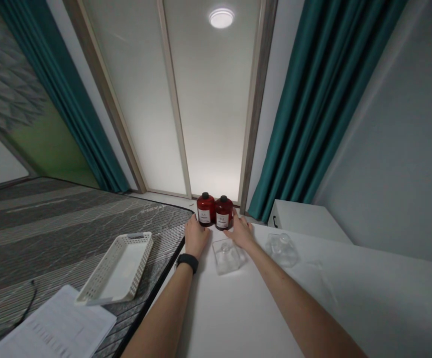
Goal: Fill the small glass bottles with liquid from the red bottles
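Two red bottles with black caps and white labels stand upright side by side at the far end of the white table (234, 308). My left hand (196, 236) is closed around the lower left side of the left red bottle (205, 204), thumb in front. Around the lower right side of the right red bottle (223, 208), my right hand (241, 231) is closed, its thumb also at the front. The far fingers of both hands are partly hidden. Just nearer than the bottles, between my arms, lies a clear square container (226, 257).
Another clear container (283, 249) sits right of my right forearm. A white basket (143, 261) and printed paper sheets (55, 328) lie on the grey striped surface (74, 219) at left. Beyond the table stand a white cabinet (305, 219) and frosted sliding doors (216, 109).
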